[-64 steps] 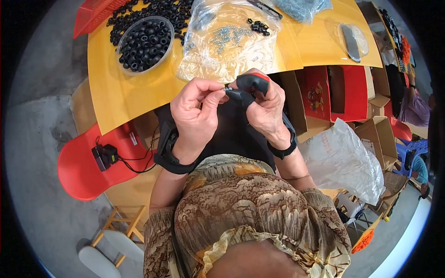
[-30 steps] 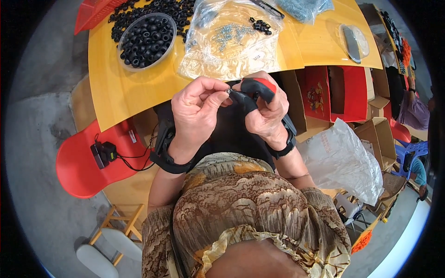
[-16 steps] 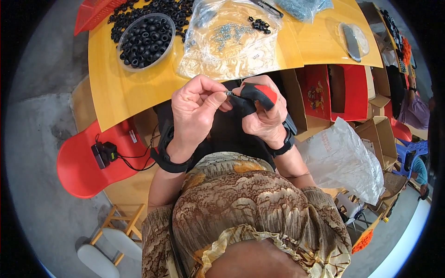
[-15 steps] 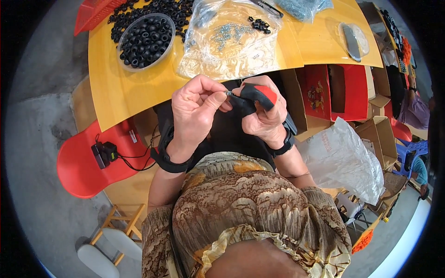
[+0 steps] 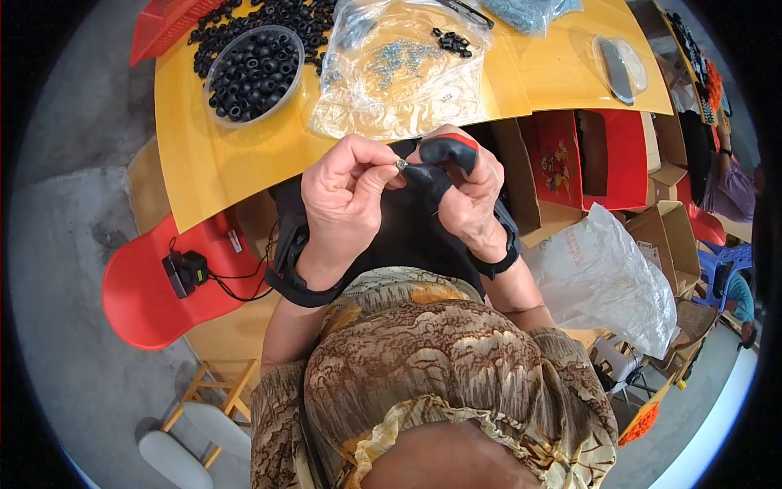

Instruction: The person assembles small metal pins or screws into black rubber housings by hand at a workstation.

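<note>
My left hand (image 5: 344,186) is closed in a pinch, its thumb and forefinger gripping a small silvery metal piece (image 5: 400,165) that looks like a tiny spring or screw. Close against it, on the right, is my right hand (image 5: 474,194), with fingers curled. Black covers sheathe the right thumb and forefinger, and the forefinger cover (image 5: 450,148) has a red patch. The covered thumb tip meets the metal piece. Whatever else the right fingers hold is hidden by the dark covers. Both hands are over my lap, just before the table's near edge.
On the yellow table (image 5: 195,179) stands a clear round tub (image 5: 303,77) of black rounded parts, more lying loose behind. A clear plastic bag (image 5: 350,118) bears small metal pieces (image 5: 395,61) and black bits (image 5: 452,42). A red chair (image 5: 138,285) stands left; cartons (image 5: 676,236) are right.
My right hand has turned a little, so less of the red patch shows. The right thumb now points more plainly at the metal piece. My left hand keeps its pinch.
</note>
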`<state>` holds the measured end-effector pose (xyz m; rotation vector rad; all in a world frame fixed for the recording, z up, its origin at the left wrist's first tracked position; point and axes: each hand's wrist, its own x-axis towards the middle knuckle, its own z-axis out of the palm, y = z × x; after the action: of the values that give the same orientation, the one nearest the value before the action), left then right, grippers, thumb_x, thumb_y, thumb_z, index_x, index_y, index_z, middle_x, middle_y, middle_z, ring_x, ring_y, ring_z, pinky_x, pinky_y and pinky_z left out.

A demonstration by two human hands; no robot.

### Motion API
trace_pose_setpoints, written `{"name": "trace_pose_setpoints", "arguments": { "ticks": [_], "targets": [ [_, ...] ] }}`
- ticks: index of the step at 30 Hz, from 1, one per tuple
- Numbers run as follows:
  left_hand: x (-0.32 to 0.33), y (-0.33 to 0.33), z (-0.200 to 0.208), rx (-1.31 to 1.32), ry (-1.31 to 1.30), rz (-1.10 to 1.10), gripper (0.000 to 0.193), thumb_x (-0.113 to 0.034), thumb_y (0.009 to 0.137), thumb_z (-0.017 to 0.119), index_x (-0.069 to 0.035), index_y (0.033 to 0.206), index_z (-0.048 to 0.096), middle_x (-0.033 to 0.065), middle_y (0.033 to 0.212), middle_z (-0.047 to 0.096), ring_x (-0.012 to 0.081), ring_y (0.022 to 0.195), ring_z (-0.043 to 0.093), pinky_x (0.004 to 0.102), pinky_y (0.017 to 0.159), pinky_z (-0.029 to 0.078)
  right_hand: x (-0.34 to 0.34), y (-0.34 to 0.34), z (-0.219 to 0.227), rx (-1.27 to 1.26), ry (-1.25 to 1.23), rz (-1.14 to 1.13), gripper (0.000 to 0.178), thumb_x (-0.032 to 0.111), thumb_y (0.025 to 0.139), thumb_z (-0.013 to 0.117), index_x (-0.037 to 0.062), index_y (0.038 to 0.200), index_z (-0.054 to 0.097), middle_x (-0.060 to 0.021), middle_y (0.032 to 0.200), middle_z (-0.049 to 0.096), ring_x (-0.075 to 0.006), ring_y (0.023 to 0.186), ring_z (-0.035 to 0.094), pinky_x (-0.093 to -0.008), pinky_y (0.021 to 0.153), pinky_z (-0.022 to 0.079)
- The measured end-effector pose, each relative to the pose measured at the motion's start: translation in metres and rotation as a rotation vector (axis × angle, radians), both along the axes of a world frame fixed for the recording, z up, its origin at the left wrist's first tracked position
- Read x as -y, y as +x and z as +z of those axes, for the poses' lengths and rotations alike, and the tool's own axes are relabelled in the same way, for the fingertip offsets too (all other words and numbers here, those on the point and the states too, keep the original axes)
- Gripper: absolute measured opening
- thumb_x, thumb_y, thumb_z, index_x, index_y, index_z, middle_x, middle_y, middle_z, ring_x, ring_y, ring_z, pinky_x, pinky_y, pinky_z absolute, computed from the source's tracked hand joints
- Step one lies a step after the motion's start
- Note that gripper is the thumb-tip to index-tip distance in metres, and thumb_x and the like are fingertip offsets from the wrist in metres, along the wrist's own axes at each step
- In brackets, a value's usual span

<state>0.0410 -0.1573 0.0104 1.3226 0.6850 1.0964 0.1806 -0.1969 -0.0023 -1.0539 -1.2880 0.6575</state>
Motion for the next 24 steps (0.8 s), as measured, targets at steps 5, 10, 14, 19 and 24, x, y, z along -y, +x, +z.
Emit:
{"name": "trace_pose_setpoints", "arguments": {
  "ticks": [5, 10, 14, 19, 24],
  "targets": [
    [-0.002, -0.001, -0.002, -0.092, 0.124, 0.030, 0.007, 0.006, 0.082, 0.056, 0.001, 0.079, 0.054, 0.0026, 0.073, 0.058, 0.0072, 0.063, 0.056, 0.0193, 0.059, 0.046, 0.004, -0.003, 0.003, -0.451, -0.268, 0.134, 0.007, -0.003, 0.078, 0.060, 0.0018, 0.082, 0.060, -0.0039, 0.077, 0.063, -0.0099, 0.065, 0.058, -0.0218, 0.056, 0.047],
    [-0.002, 0.002, 0.000, -0.087, 0.164, 0.028, 0.006, 0.006, 0.083, 0.056, 0.002, 0.080, 0.053, 0.0036, 0.073, 0.057, 0.0078, 0.062, 0.056, 0.0198, 0.058, 0.047, 0.005, -0.003, 0.001, -0.608, -0.436, 0.179, 0.008, -0.001, 0.076, 0.063, 0.0005, 0.083, 0.058, -0.0054, 0.075, 0.059, -0.0085, 0.056, 0.052, -0.0193, 0.048, 0.040],
    [0.001, 0.003, 0.003, -0.002, 0.036, 0.021, 0.004, 0.004, 0.084, 0.056, 0.003, 0.084, 0.052, 0.0045, 0.074, 0.058, 0.0084, 0.065, 0.057, 0.0203, 0.061, 0.048, 0.005, -0.011, -0.002, -0.720, -0.440, 0.199, 0.008, 0.001, 0.078, 0.062, -0.0004, 0.084, 0.058, -0.0067, 0.073, 0.060, -0.0092, 0.055, 0.053, -0.0194, 0.048, 0.039],
    [0.001, 0.003, -0.006, 0.080, -0.084, 0.080, 0.004, 0.003, 0.084, 0.056, 0.002, 0.086, 0.052, 0.0043, 0.075, 0.059, 0.0085, 0.067, 0.058, 0.0201, 0.065, 0.048, 0.006, -0.030, -0.009, -0.568, -0.137, 0.043, 0.022, -0.006, 0.074, 0.064, -0.0001, 0.094, 0.057, -0.0065, 0.085, 0.059, -0.0087, 0.066, 0.053, -0.0218, 0.056, 0.046],
    [-0.001, 0.006, -0.010, 0.195, -0.086, 0.095, 0.004, 0.002, 0.084, 0.057, 0.001, 0.085, 0.053, 0.0024, 0.078, 0.056, 0.0067, 0.067, 0.053, 0.0189, 0.062, 0.045, 0.008, -0.030, -0.017, -0.575, -0.159, 0.113, 0.021, -0.008, 0.076, 0.063, 0.0018, 0.094, 0.057, -0.0029, 0.090, 0.058, -0.0075, 0.080, 0.055, -0.0211, 0.068, 0.047]
  ]
}}
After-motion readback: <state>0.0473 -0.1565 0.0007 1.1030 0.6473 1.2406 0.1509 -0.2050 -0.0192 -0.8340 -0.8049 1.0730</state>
